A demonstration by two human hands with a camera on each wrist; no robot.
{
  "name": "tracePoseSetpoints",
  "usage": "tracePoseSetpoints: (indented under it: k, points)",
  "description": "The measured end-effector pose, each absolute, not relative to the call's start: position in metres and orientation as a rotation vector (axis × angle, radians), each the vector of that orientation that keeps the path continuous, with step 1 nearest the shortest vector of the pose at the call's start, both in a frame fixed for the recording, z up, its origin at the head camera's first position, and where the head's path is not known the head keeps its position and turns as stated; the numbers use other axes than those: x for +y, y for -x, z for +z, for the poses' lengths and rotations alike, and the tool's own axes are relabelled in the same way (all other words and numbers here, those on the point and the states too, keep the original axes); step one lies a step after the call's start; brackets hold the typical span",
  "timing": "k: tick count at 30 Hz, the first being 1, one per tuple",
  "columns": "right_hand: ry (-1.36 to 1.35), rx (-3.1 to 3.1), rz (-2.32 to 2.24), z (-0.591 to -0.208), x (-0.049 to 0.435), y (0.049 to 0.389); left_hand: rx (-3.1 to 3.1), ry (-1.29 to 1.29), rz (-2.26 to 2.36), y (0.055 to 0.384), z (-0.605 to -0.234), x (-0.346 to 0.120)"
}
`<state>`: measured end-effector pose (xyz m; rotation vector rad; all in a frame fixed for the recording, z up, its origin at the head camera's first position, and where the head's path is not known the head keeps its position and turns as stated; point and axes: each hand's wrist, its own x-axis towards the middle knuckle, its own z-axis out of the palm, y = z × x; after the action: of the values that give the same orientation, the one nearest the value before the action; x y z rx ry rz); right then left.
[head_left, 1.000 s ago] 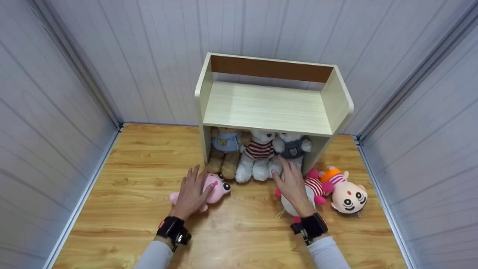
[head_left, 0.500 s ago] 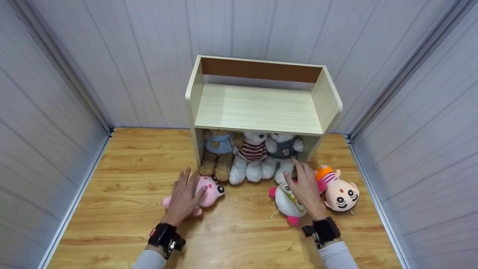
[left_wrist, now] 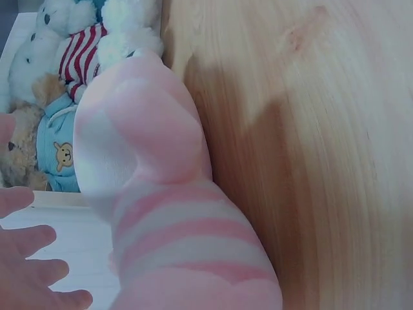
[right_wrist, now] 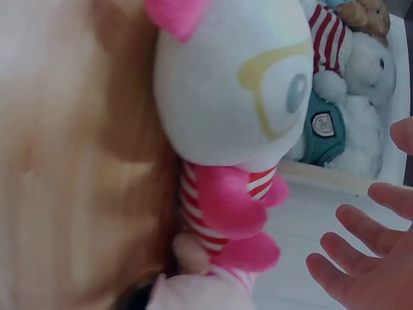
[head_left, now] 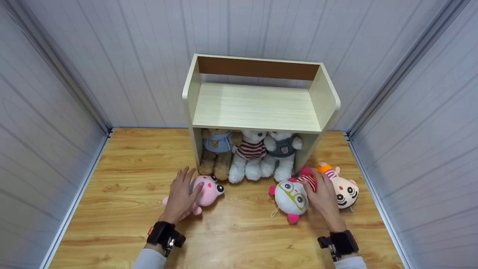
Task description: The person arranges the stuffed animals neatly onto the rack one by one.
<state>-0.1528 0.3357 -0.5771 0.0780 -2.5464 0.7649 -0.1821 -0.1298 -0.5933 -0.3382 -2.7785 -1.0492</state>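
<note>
My left hand lies over the pink plush toy, fingers spread and straight. In the left wrist view those fingers show beside the toy's striped body, not curled around it. On the right, my right hand hovers over or touches the striped body of a white-headed plush toy with pink ears and yellow glasses; contact is unclear. Its fingers are spread and loosely bent in the right wrist view. A large-headed plush doll with orange shorts lies just beyond this hand, partly covered.
A pale wooden shelf stands against the back wall. Within its lower compartment sit a brown teddy bear, a white bear in a striped shirt and a white bear in grey. Panel walls enclose the wooden floor.
The right hand has moved right, off the white-headed toy's head and over its striped body, uncovering the face. My left hand stays over the pink toy. The head view has shifted slightly.
</note>
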Motion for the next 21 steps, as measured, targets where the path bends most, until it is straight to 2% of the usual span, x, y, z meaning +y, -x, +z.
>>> tracePoseSetpoints:
  k: [9, 16, 21]
  points:
    - [-0.013, -2.482, 0.827, -0.598, 0.348, 0.137, -2.950, 0.259, -1.239, 0.187, -0.591, -0.145]
    - [0.025, -2.503, 0.856, -0.602, 0.348, 0.131, -2.954, 0.023, -1.839, 0.190, -0.592, -0.152]
    - [0.047, -2.539, 0.862, -0.603, 0.346, 0.129, -2.986, -0.025, -1.771, 0.190, -0.594, -0.146]
